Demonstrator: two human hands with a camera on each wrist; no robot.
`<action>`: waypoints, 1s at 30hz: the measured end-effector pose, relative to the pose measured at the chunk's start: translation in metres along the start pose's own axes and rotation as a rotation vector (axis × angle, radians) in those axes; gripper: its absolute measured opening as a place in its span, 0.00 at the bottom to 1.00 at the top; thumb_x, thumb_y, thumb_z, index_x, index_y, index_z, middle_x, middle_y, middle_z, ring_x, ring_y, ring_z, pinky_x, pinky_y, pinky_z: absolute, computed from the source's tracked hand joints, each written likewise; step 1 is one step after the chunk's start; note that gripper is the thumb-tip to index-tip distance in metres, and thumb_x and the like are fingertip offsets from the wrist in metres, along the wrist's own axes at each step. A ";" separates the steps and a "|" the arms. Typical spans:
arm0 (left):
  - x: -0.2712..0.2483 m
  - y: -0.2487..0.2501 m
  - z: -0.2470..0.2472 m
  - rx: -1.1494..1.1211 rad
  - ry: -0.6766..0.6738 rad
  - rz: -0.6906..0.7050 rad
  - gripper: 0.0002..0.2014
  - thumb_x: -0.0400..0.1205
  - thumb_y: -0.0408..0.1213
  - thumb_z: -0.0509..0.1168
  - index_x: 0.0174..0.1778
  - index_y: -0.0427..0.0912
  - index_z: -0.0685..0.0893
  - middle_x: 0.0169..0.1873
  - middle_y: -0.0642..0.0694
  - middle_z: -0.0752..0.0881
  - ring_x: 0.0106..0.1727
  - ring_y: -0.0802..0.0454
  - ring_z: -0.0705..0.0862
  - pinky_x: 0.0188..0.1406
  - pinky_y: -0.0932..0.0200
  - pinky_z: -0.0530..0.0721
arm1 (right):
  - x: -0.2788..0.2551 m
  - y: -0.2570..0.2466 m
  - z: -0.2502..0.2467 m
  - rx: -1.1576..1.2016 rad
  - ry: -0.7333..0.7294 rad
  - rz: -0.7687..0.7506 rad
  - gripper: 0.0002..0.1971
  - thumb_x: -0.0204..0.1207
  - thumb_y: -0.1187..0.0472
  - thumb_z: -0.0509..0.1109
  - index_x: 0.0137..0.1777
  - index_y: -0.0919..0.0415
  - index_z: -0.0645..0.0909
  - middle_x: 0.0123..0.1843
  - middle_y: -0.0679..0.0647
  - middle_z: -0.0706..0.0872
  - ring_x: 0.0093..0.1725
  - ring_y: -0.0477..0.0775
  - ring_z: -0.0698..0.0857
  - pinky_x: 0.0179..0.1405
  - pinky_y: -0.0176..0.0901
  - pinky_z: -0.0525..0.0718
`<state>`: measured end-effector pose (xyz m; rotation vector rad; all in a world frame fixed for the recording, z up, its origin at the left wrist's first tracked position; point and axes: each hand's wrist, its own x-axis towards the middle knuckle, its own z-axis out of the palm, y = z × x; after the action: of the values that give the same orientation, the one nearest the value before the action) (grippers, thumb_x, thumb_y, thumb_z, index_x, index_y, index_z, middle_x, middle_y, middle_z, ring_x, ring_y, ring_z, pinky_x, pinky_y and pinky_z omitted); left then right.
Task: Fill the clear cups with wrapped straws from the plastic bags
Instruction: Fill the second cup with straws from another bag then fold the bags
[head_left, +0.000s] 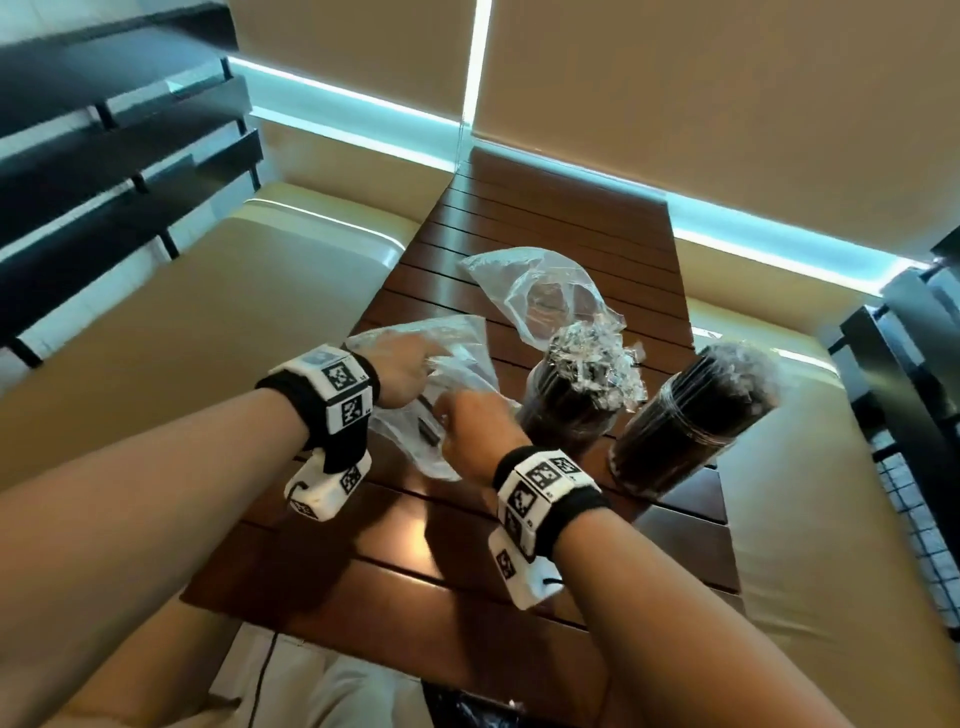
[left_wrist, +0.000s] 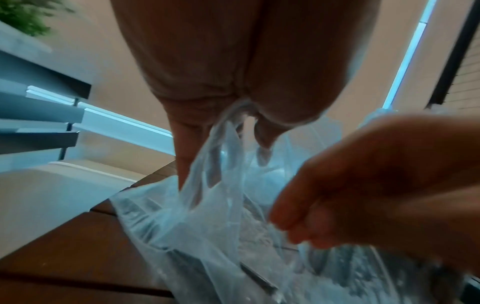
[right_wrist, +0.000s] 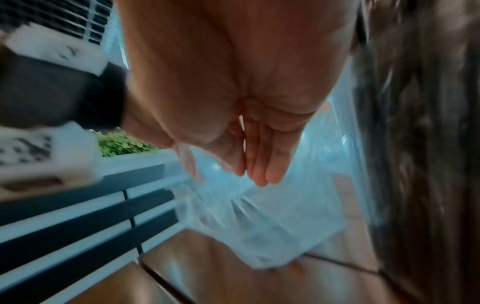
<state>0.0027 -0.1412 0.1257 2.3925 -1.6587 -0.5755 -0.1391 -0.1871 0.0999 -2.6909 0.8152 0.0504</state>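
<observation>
A crumpled clear plastic bag (head_left: 462, 348) lies on the brown slatted table (head_left: 415, 535), with a few dark wrapped straws (head_left: 428, 432) showing inside near its mouth. My left hand (head_left: 428, 364) pinches a fold of the bag (left_wrist: 182, 226) between thumb and fingers and lifts it. My right hand (head_left: 457, 415) hovers at the bag's mouth. Its fingers (right_wrist: 259, 164) are straight and together over the film (right_wrist: 259, 226), holding nothing. Two clear cups (head_left: 571, 410) (head_left: 691, 415) packed with dark wrapped straws stand just right of my hands. The nearer cup (right_wrist: 415, 164) is a dark blur beside my right hand.
A second clear bag (head_left: 545, 291), flat and mostly empty, lies farther back on the table. Cream bench cushions (head_left: 218, 332) flank the table on both sides. A black slatted railing (head_left: 119, 171) runs along the left.
</observation>
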 end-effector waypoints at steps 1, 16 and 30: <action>-0.003 0.001 -0.002 -0.030 0.006 0.030 0.22 0.85 0.30 0.56 0.75 0.50 0.77 0.74 0.45 0.77 0.74 0.46 0.74 0.72 0.59 0.68 | 0.008 -0.001 0.009 0.029 -0.006 0.052 0.13 0.75 0.62 0.66 0.58 0.60 0.82 0.57 0.60 0.86 0.60 0.63 0.84 0.55 0.47 0.80; -0.020 -0.022 -0.006 -0.151 -0.002 0.218 0.27 0.83 0.21 0.56 0.73 0.53 0.78 0.68 0.49 0.83 0.59 0.62 0.79 0.61 0.70 0.71 | 0.042 -0.017 0.048 0.025 -0.079 0.256 0.21 0.77 0.30 0.61 0.61 0.43 0.73 0.51 0.49 0.86 0.46 0.56 0.83 0.44 0.47 0.78; 0.019 -0.021 0.007 -0.003 0.136 0.004 0.23 0.80 0.31 0.64 0.72 0.50 0.80 0.67 0.39 0.83 0.68 0.40 0.80 0.68 0.53 0.75 | -0.050 -0.024 -0.109 -0.420 -0.099 0.022 0.11 0.81 0.56 0.63 0.59 0.54 0.82 0.56 0.54 0.87 0.56 0.60 0.86 0.43 0.45 0.73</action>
<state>0.0232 -0.1507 0.1077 2.3682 -1.6038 -0.4041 -0.1741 -0.1764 0.2166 -3.0351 0.8853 0.3981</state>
